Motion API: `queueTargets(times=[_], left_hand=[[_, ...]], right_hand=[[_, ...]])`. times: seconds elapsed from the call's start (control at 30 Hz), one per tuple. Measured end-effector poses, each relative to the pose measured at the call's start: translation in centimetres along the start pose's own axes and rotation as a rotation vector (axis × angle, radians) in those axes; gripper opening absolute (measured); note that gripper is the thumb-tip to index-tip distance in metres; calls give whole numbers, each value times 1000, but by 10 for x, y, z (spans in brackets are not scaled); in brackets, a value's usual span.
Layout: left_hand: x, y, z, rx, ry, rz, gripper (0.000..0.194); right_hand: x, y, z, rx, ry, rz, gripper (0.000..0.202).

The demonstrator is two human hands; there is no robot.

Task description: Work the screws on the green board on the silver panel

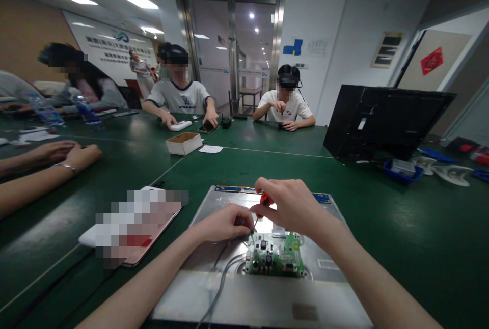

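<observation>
- Metal-backed panel [263, 296], one, flat on the green worktop [405, 247], bare side up; nearest item on my feed.
- Grey cables [224, 282], crossing the panel from the board's left side toward the near edge; their connections I can't make out.
- Green circuit board [275, 253], one, at mid-panel, components up, just nearer to me than both sets of fingers. Status: lying in place; I judge work there unfinished, the tool being at its far left corner. Screws seated or remaining: too small for me to count.
- My left fingers [244, 214], curled just beyond that corner, beside the tool's shaft; whether they pinch anything is hidden from me.
- Red-handled screwdriver [266, 198], one, slanting, shaft down toward the same corner; tip contact unclear.
- My right fingers [269, 184], wrapped around its handle, above and beyond the board.
- Blue circuit strip [234, 189], along the panel's far edge, partly hidden by my right hand.
- White open box [184, 146], farther off, well apart from the work.
</observation>
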State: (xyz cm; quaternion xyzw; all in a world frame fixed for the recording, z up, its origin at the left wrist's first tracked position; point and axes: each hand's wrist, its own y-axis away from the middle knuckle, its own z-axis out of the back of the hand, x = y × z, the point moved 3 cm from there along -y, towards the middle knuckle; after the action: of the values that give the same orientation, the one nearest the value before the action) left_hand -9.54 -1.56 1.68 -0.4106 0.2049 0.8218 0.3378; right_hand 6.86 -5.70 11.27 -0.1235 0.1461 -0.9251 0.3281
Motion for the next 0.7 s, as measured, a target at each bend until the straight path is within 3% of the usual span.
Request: queueTargets(times=[0.3,0.57,0.7], left_hand=[[1,0,0,-7,-16,-22,4],[-1,0,1,2,-43,-10,5],[0,0,0,-7,-30,-13,5]], right_hand=[[6,5,7,40,-196,80,23],[-1,1,5,32,-38,-20,19],[0,2,6,40,-13,7,17]])
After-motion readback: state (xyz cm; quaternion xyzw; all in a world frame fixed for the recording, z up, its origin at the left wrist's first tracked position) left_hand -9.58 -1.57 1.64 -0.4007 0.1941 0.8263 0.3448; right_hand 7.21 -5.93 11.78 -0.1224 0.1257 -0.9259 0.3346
